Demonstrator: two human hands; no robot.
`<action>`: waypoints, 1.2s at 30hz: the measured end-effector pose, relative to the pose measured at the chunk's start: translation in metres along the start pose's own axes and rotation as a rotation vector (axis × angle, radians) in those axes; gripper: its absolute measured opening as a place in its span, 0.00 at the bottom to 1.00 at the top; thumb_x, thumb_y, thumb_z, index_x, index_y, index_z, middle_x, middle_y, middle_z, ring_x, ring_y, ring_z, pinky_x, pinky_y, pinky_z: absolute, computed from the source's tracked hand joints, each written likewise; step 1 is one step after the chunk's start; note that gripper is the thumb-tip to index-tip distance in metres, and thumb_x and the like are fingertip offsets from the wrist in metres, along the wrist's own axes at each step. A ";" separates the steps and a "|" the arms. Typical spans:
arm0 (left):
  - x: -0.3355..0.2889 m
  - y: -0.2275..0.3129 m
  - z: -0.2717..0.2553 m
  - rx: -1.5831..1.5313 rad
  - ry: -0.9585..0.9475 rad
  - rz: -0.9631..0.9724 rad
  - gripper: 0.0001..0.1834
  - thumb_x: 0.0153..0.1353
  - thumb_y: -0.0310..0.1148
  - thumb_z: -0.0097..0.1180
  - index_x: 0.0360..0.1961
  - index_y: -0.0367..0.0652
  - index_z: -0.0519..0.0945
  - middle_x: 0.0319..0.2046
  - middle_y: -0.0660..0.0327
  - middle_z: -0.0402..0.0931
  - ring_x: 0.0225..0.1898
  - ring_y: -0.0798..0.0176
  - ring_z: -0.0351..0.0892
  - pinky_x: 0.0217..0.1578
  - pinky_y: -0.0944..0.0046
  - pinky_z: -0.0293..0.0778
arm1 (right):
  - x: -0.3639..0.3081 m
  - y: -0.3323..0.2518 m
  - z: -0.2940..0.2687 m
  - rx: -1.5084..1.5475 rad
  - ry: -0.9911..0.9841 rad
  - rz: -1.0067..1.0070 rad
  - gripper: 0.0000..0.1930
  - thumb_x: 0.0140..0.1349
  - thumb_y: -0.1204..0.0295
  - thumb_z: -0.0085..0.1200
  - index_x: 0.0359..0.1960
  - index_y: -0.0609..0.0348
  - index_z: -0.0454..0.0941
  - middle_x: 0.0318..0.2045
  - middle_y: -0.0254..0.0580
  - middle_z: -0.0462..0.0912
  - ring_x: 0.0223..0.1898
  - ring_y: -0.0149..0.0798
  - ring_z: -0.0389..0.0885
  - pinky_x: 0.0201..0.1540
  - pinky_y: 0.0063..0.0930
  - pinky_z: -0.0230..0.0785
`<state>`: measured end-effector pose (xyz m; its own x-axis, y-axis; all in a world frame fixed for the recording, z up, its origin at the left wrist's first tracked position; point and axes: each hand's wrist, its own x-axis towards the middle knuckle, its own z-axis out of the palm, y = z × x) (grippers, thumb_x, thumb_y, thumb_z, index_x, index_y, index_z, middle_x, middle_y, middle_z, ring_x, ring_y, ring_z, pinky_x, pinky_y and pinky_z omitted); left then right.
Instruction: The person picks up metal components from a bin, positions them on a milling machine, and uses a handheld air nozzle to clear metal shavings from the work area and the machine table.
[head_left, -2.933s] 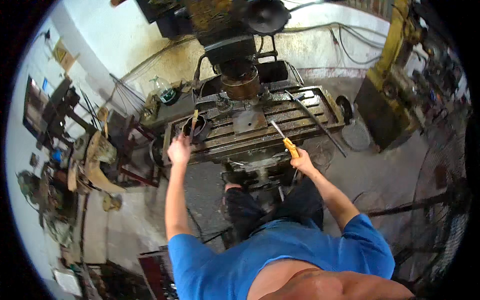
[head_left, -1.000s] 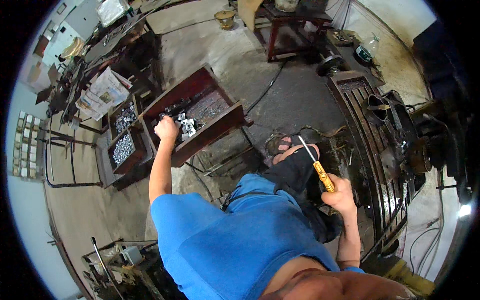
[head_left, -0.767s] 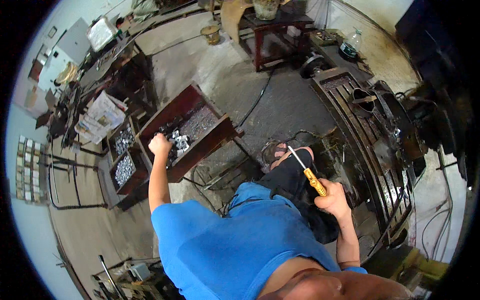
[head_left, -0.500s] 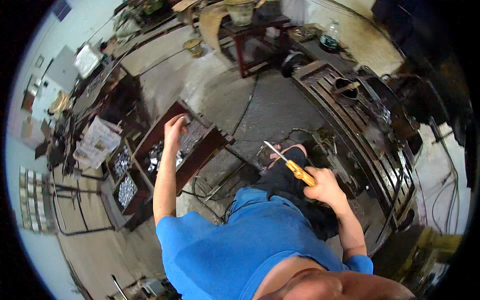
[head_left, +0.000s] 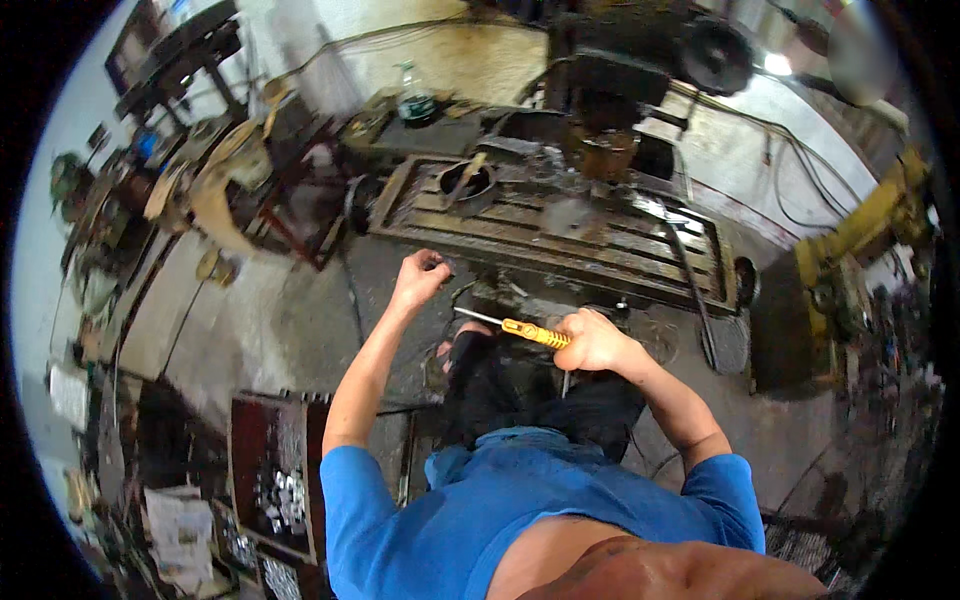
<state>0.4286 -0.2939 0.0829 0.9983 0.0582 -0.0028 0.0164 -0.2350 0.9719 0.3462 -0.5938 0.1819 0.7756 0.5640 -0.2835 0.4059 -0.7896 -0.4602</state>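
My right hand is closed around the yellow handle of a hand tool. Its slim metal shaft points left, towards my other hand; whether it is a scraper or a screwdriver I cannot make out. Out ahead to the left, my left hand pinches a small metal piece, mostly hidden by the fingers. The tool's tip and this piece are apart. Both hands are in front of the near edge of a slotted machine table.
A wooden box holding small shiny metal parts stands at lower left. On the machine table sits a dark pot with a stick in it; behind is a clear bottle. A long dark bar leans across the table's right part.
My view has turned right towards the machine table. My left hand has come away from the box with the small piece. The tool now lies flatter, pointing left.
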 end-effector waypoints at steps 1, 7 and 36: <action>0.005 0.020 0.018 0.051 -0.042 -0.012 0.12 0.49 0.31 0.56 0.33 0.34 0.74 0.22 0.63 0.74 0.19 0.72 0.71 0.18 0.73 0.65 | -0.012 0.008 -0.008 0.034 0.064 0.007 0.14 0.32 0.65 0.49 0.20 0.62 0.76 0.19 0.57 0.75 0.26 0.56 0.76 0.32 0.41 0.69; 0.065 0.088 0.131 0.657 -0.057 0.364 0.21 0.39 0.44 0.54 0.31 0.41 0.80 0.27 0.47 0.77 0.34 0.48 0.77 0.37 0.55 0.73 | -0.060 0.072 -0.041 0.278 0.469 0.182 0.13 0.35 0.68 0.49 0.23 0.65 0.72 0.16 0.55 0.73 0.22 0.51 0.75 0.28 0.38 0.66; 0.147 0.076 0.223 0.984 -0.197 0.647 0.10 0.50 0.35 0.53 0.34 0.45 0.78 0.29 0.52 0.77 0.33 0.49 0.76 0.34 0.52 0.71 | -0.050 0.180 0.047 0.364 0.683 0.558 0.19 0.36 0.68 0.52 0.32 0.65 0.79 0.25 0.56 0.79 0.31 0.49 0.79 0.37 0.33 0.70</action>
<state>0.5893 -0.5199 0.1043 0.8272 -0.4746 0.3007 -0.5427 -0.8136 0.2087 0.3577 -0.7526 0.0743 0.9733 -0.2257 -0.0415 -0.1940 -0.7132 -0.6736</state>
